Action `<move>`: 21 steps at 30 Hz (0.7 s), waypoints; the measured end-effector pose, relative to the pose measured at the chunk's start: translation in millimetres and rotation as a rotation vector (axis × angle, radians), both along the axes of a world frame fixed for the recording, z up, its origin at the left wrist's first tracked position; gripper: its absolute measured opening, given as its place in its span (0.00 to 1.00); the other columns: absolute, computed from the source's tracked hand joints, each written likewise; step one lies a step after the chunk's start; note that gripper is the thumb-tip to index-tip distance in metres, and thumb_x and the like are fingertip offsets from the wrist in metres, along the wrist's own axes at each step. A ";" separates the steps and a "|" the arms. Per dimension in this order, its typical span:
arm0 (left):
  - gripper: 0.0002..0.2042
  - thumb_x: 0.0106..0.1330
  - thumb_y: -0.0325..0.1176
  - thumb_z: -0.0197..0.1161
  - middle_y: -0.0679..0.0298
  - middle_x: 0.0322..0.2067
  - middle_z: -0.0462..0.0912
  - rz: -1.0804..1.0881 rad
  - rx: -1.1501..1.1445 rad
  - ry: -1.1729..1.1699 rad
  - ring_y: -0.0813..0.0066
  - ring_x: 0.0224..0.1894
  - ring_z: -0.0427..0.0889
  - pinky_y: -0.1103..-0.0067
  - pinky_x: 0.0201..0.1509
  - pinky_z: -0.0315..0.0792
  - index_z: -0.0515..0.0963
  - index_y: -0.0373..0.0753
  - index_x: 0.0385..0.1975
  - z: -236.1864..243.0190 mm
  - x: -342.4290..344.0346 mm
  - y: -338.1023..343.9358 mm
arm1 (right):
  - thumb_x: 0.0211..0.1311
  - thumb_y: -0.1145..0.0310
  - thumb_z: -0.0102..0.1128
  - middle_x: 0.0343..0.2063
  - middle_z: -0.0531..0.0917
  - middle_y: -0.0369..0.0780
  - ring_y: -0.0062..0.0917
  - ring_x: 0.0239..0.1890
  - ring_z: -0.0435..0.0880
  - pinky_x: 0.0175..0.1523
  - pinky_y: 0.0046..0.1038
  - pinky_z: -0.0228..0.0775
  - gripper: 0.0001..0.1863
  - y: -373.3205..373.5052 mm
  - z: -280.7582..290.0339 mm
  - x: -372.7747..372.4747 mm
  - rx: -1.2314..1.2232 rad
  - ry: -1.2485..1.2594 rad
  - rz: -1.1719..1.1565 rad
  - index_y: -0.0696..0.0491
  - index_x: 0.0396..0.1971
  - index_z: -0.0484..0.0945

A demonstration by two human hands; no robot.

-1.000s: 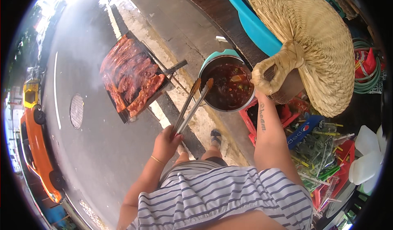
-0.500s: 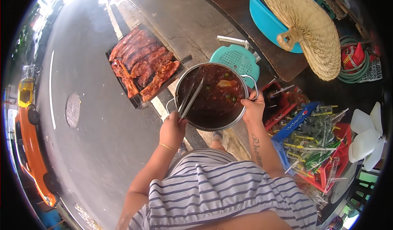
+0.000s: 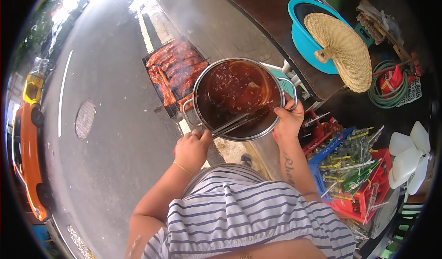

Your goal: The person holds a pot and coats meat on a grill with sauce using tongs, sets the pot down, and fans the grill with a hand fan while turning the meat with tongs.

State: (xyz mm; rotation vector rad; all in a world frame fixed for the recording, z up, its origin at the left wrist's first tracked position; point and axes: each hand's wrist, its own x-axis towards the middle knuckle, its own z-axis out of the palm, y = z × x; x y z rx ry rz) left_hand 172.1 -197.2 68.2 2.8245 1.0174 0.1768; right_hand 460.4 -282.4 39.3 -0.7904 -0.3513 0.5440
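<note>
A steel two-handled pot [image 3: 248, 138] of dark red-brown marinade [image 3: 230, 81] hangs in front of me, with bits floating in the liquid. My right hand [image 3: 289, 120] is closed around the handle on its right side. Metal tongs [image 3: 230, 126] lean over the near rim, their tips dipping into the marinade toward the right. My left hand [image 3: 192, 149] grips the tongs' near end, just outside the pot. The pot's left handle [image 3: 189, 114] is free. Beyond it to the left, red marinated meat slabs [image 3: 179, 65] lie on a smoking charcoal grill [image 3: 159, 86].
A teal stool [image 3: 286, 87] shows partly behind the pot. To the right, a brown table [image 3: 258, 17] bears a blue basin [image 3: 297, 38] and a woven fan [image 3: 343, 51]. Crates of bottles [image 3: 350, 167] stand near my right forearm. An orange vehicle [image 3: 30, 153] is across the road.
The tongs have swung from upright to slanting right through the marinade, which now swirls. The pot has shifted slightly up, and the view has turned so the grill sits farther right.
</note>
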 end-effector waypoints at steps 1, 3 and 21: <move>0.11 0.64 0.37 0.62 0.57 0.35 0.80 0.036 -0.008 0.018 0.54 0.36 0.82 0.62 0.37 0.76 0.74 0.41 0.42 2.4 -9.4 0.0 | 0.38 0.96 0.49 0.55 0.77 0.56 0.39 0.51 0.82 0.48 0.32 0.78 0.17 0.9 5.8 -0.8 -0.014 -0.037 -0.016 0.54 0.21 0.66; 0.11 0.63 0.37 0.63 0.56 0.35 0.81 0.061 -0.013 -0.088 0.53 0.37 0.82 0.61 0.38 0.76 0.74 0.41 0.41 -6.1 -31.1 5.1 | 0.39 0.95 0.50 0.55 0.77 0.57 0.38 0.52 0.82 0.50 0.32 0.77 0.17 0.2 11.3 0.9 -0.014 -0.093 -0.021 0.53 0.22 0.66; 0.13 0.71 0.37 0.58 0.62 0.24 0.79 0.301 -1.204 -0.063 0.77 0.23 0.78 0.76 0.28 0.73 0.80 0.31 0.39 12.6 -9.0 21.1 | 0.41 0.95 0.47 0.58 0.74 0.60 0.41 0.62 0.75 0.65 0.41 0.67 0.17 6.3 20.3 -2.8 -0.112 -0.369 -0.097 0.54 0.24 0.63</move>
